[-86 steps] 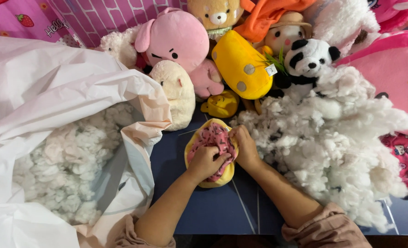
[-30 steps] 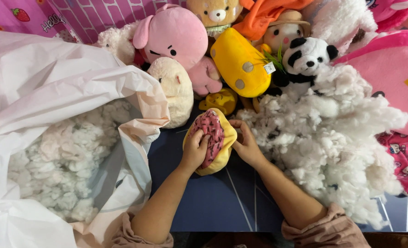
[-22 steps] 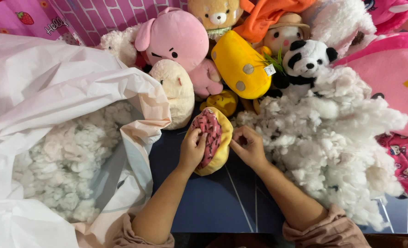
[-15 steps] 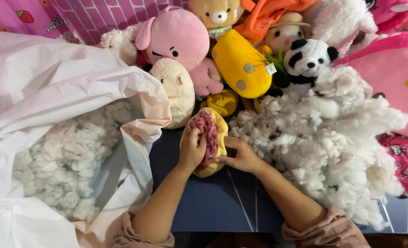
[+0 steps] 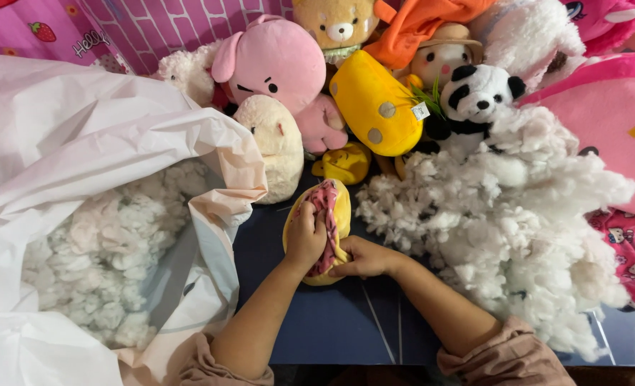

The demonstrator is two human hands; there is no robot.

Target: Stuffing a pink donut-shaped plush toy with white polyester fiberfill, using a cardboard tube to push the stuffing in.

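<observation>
Head view: left hand [image 5: 305, 239] and right hand [image 5: 360, 259] both gripping yellow-pink plush toy [image 5: 340, 207], bare blue mat [image 5: 317, 322] toward near edge.

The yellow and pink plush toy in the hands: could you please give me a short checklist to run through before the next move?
1. Left hand grips the yellow and pink plush toy on its pink side: ok.
2. Right hand steadies the toy's lower end: ok.
3. Toy rests on the dark blue surface: ok.
4. Pile of white stuffing lies close beside the right arm: ok.
5. White bag of stuffing lies open: ok.
6. Whether the toy's opening is clear of fingers: cannot tell, the hands hide it.
</observation>
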